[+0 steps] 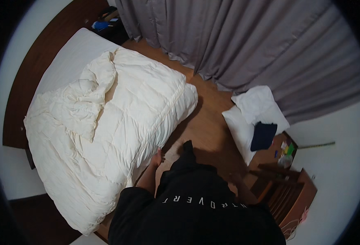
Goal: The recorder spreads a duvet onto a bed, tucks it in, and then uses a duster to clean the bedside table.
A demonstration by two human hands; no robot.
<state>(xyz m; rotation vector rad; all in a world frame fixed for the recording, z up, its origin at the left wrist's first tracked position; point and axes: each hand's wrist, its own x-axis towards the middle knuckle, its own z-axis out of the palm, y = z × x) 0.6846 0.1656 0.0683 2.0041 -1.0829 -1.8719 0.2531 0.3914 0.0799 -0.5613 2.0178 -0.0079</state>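
Observation:
A cream quilted duvet [131, 88] covers most of the bed and hangs over its near side and foot. Part of it is folded back in a rumpled heap, baring the white sheet [72, 58] near the headboard. My left hand [158, 157] is low beside the duvet's hanging edge; whether it touches the cloth is not plain, and it shows nothing held. On the other side of my body, my right hand [236, 177] hangs in shadow over the floor, its fingers hard to make out.
White pillows [256, 104] lie by the curtain [229, 39], with a folded dark blue cloth [263, 136] on them. A slatted wooden piece of furniture [282, 196] stands at the right. Small items lie near the wall. Beyond the bed, a dark bedside table [115, 33] holds a blue item.

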